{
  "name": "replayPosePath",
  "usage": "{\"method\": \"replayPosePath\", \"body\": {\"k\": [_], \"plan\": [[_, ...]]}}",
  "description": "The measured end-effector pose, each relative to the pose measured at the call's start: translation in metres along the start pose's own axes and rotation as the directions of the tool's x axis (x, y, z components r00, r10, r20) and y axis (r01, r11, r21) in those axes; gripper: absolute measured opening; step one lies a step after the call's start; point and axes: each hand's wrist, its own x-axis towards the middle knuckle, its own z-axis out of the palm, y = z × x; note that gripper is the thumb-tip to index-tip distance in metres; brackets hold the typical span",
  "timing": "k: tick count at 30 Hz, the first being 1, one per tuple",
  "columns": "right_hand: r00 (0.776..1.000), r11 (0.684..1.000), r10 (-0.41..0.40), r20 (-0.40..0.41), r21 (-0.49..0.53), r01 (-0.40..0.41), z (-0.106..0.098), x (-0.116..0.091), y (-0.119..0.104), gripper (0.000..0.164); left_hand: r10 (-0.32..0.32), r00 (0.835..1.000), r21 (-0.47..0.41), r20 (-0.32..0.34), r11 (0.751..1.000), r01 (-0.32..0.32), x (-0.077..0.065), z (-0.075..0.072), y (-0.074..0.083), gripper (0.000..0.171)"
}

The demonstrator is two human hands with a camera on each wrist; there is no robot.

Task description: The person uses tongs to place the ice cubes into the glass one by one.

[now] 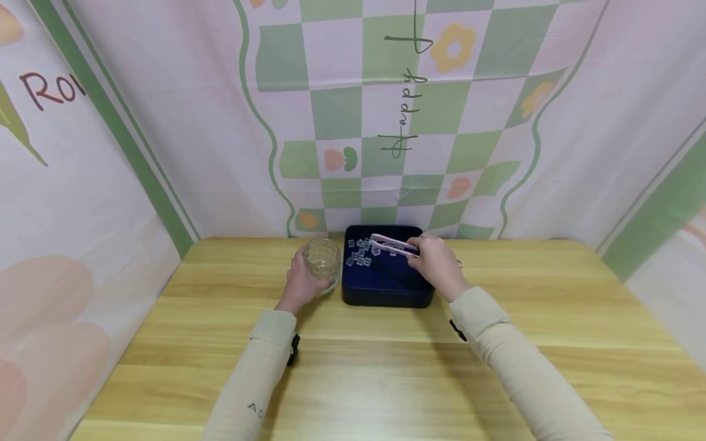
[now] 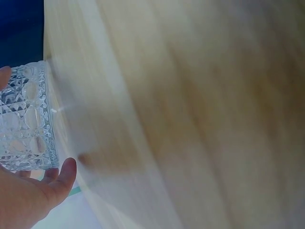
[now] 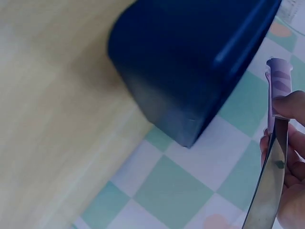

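Observation:
My left hand (image 1: 301, 282) grips a clear drinking glass (image 1: 322, 256) standing at the left side of a dark blue box (image 1: 386, 297). The left wrist view shows the cut pattern of the glass (image 2: 31, 117) between thumb and fingers. Over the box, my right hand (image 1: 438, 263) holds a pair of tongs (image 1: 394, 241) with pale pink arms. Their tips point left, among or just above small clear pieces (image 1: 361, 252) on the box's top; whether they pinch one I cannot tell. In the right wrist view the tongs (image 3: 268, 183) show a bare metal end.
A wooden table (image 1: 358, 380) carries everything, and the box sits near its back edge. Behind it hangs a checked, printed cloth (image 1: 336, 116). A small ring-like thing (image 1: 460, 264) shows just right of my right hand.

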Motion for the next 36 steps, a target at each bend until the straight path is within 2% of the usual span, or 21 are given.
{"method": "replayPosePath", "body": {"k": [11, 23, 30, 36], "plan": [[0.997, 0.998, -0.063, -0.032, 0.006, 0.064, -0.006, 0.007, -0.028, 0.027, -0.006, 1.000, 0.001, -0.007, 1.000, 0.006, -0.001, -0.001, 0.000, 0.100], [0.992, 0.992, -0.124, 0.024, 0.006, 0.124, 0.009, 0.012, -0.061, 0.028, -0.011, 1.000, -0.001, -0.002, 1.000, 0.011, 0.000, -0.002, -0.001, 0.100], [0.988, 0.989, -0.147, 0.037, 0.005, 0.147, 0.017, 0.011, -0.070, 0.025, -0.018, 1.000, -0.017, 0.012, 1.000, 0.018, 0.000, -0.003, -0.001, 0.102], [0.987, 0.987, -0.157, 0.042, -0.011, 0.158, 0.021, 0.011, -0.072, 0.025, 0.010, 1.000, -0.047, 0.015, 0.999, -0.009, 0.003, -0.001, -0.002, 0.102]]}}
